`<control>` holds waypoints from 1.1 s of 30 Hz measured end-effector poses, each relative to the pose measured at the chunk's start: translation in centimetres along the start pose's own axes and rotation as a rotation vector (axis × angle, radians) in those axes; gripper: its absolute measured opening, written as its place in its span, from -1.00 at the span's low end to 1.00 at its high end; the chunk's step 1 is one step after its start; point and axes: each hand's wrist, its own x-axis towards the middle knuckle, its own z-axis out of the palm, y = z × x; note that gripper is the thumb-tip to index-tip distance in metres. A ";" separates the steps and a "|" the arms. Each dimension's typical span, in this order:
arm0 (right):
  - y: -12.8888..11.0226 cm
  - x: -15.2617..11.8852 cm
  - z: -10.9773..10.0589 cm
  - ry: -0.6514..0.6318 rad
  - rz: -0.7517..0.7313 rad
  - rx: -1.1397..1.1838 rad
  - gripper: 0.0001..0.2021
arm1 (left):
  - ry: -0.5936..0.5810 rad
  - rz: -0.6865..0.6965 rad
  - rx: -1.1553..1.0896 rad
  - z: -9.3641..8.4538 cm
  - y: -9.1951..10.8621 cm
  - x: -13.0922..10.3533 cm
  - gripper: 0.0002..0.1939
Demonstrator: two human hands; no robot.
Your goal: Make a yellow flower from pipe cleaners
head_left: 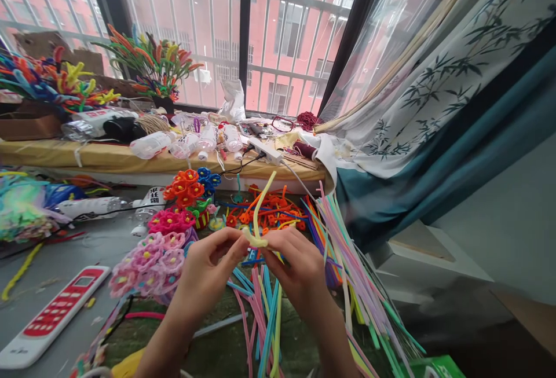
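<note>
Between my two hands a pale yellow pipe cleaner (pixel 259 207) is held up over the table, one end rising free and the lower part bent near my fingertips. My left hand (pixel 216 259) pinches one side of the bend with thumb and forefinger. On the other side, the fingers of my right hand (pixel 295 256) close around it. Beneath the hands lie loose pink and blue pipe cleaners (pixel 259 314). Pink fuzzy flowers (pixel 147 265) stand just left of my left hand, with orange flowers (pixel 186 187) behind them.
A thick bundle of pastel pipe cleaners (pixel 356 274) lies on the right. Orange pipe-cleaner pieces (pixel 278 210) are heaped behind my hands. At left are a red and white remote-like device (pixel 58 314) and plastic bottles (pixel 93 207). Along the back runs a cluttered window ledge (pixel 99 161).
</note>
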 end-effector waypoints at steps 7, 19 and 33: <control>0.7 0.0 0.3 -0.101 -0.053 -0.090 -0.80 | -0.037 -0.109 -0.202 0.6 -1.1 0.2 -0.79; -0.7 0.2 1.1 -0.126 0.593 0.570 -0.80 | -0.096 0.266 0.011 -0.5 -0.8 -0.3 -0.90; 0.3 0.0 1.1 -0.031 0.752 0.991 -0.66 | -0.130 0.054 0.011 -0.6 0.6 -0.6 -0.67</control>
